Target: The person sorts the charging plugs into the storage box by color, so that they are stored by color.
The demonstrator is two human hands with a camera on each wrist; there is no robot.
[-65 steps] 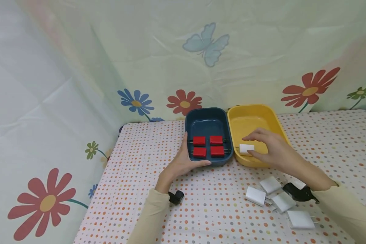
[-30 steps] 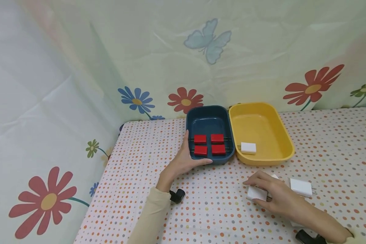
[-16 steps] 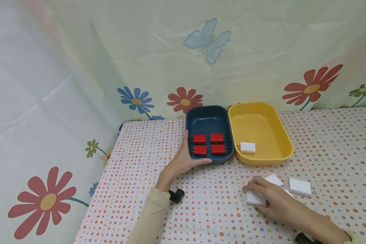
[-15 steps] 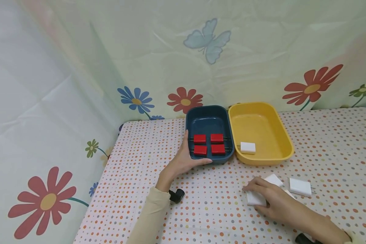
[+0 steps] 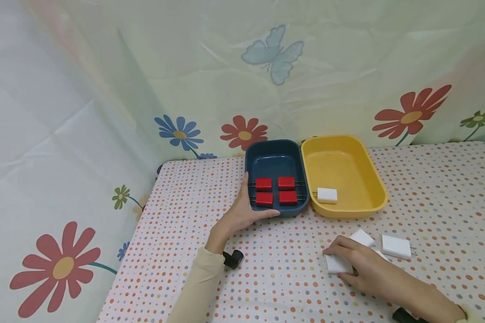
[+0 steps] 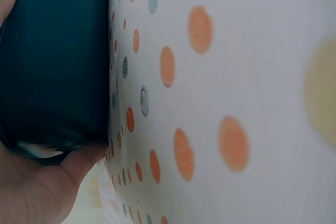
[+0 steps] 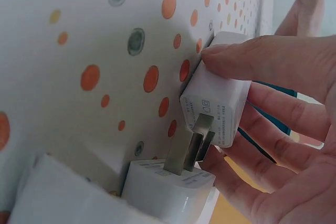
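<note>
Head: left hand (image 5: 241, 211) spread against blue tray (image 5: 272, 163) edge; right hand (image 5: 368, 267), apart, pinches charger (image 5: 338, 265).

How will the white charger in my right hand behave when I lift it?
The white charger seems stiff: its casing has crisp edges. Its flat, boxy sides suggest sliding, not rolling. Metal prongs between it and the neighbouring charger might catch.
</note>
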